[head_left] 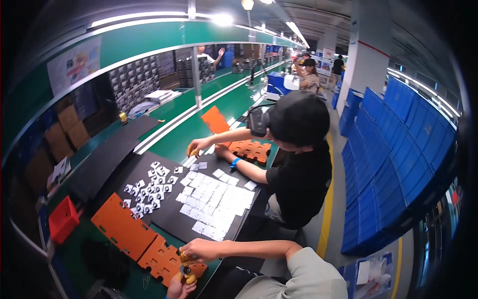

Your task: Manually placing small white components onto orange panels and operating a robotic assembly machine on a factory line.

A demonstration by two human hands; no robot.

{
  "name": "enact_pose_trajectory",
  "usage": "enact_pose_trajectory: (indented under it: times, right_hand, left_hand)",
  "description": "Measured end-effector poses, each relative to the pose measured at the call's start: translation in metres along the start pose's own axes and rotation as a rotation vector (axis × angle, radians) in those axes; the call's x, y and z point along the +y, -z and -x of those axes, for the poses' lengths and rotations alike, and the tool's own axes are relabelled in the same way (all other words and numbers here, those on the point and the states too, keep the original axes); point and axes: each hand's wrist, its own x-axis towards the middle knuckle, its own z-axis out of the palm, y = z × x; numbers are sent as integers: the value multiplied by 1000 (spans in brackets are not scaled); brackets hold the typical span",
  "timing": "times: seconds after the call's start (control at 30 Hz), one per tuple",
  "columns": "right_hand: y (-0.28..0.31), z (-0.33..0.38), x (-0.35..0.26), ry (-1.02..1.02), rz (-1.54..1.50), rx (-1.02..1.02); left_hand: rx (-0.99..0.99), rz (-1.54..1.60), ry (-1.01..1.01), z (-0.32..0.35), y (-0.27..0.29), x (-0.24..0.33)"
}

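Note:
At the front edge of the bench, my left hand (181, 287) and my right hand (199, 250) are close together, one below the other. Both wear yellow finger covers, and their fingers are bent in a pinch. A small dark part with a shiny side (186, 270) is between the fingertips; its exact kind is too small to tell. Just beneath the hands lies an orange tray with notched edges and cut-outs (158, 259). A flat orange panel (122, 224) adjoins it on the left.
White cards (214, 199) cover part of a black mat (162, 215); small white squares with dark round parts (149, 192) lie left of them. A co-worker (303, 169) in black works beside another orange tray (251, 151). A red bin (63, 219) stands left, blue crates (393, 164) right.

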Motion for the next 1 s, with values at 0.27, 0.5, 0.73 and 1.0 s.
enact_pose_trajectory:
  times: [0.27,0.5,0.73,1.0]
  right_hand:
    - [13,46,32,-348,-110,182]
    - [7,58,49,-489,-390,400]
    - [8,49,84,-553,-669,511]
    - [29,20,107,-694,-815,615]
  left_hand:
    - [500,-988,-862,11,15,-32]
    - [932,-1744,-901,16,2,-36]
    - [902,-1748,-716,13,-2,-30]
    - [879,-1673,-664,7,0,-24]
